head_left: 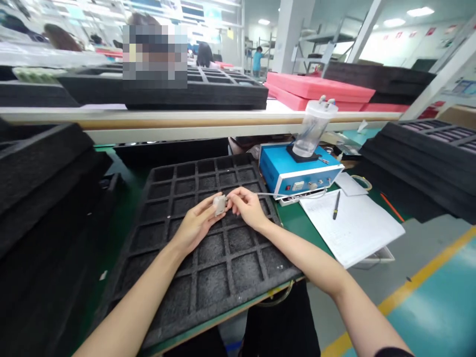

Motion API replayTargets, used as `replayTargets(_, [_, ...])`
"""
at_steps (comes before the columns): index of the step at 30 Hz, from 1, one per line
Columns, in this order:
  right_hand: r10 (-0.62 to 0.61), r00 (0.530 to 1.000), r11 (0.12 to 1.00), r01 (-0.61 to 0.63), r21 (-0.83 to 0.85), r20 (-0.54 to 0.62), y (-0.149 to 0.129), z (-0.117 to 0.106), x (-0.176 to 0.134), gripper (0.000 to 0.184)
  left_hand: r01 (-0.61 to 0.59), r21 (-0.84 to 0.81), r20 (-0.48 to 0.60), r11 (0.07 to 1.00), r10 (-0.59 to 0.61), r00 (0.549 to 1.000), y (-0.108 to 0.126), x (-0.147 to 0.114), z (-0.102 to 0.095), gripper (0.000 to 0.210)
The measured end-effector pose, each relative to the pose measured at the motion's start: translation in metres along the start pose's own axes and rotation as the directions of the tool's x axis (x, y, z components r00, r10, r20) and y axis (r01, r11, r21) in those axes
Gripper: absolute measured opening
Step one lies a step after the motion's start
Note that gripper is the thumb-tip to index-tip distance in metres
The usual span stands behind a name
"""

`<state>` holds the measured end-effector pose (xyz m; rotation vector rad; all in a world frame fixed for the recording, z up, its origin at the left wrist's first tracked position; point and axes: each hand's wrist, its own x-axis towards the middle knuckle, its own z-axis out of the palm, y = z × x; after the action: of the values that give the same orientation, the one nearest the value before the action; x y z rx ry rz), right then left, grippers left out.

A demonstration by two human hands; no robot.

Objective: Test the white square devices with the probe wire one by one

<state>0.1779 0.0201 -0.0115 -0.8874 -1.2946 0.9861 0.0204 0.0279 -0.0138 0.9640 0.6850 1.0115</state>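
My left hand (193,225) is closed around a small off-white part (219,205), rounded in outline, held between thumb and fingers. Close against its right side, my right hand (250,209) pinches the end of a thin whitish tube (277,194). The tube runs right toward a blue box (284,166) with a switch and knobs on its front. Whether the tube's tip touches the part is hard to tell, since my fingers cover it. Both hands are above a black foam tray (211,280) divided into square compartments.
A clear cylinder (311,130) stands tilted in view on the blue box. Right of it lie paper sheets (357,233) and a pen (336,205). Black foam stacks (420,163) rise on the right and left. Pink foam (316,88) sits on the shelf behind; people work beyond.
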Motion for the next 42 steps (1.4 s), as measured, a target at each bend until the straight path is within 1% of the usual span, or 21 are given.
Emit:
replayTargets(4, [-0.018,1.000,1.000,0.018,0.022,0.004,0.0008,0.0003,-0.0011,0.020,-0.005,0.004,-0.004,1.000,0.005,1.000,0.0017,-0.0024,0.0005,0.037])
replayTargets(22, [-0.030,0.999,0.999,0.030,0.016,0.014,0.0000,-0.0003,-0.0024,0.017,0.008,0.031,0.018,0.999,-0.009,1.000,-0.0002,-0.0001,-0.0022,0.037])
replayTargets(31, [-0.003,1.000,1.000,0.003,0.005,0.018,0.0000,-0.0002,-0.0023,0.020,0.009,0.010,0.027,1.000,-0.009,1.000,-0.0009,0.0009,-0.0037,0.034])
replayTargets(42, [0.007,0.999,1.000,-0.008,0.014,0.040,-0.0013,-0.0006,-0.0024,0.018,0.010,0.006,0.021,1.000,-0.010,1.000,-0.0001,0.0006,-0.0025,0.036])
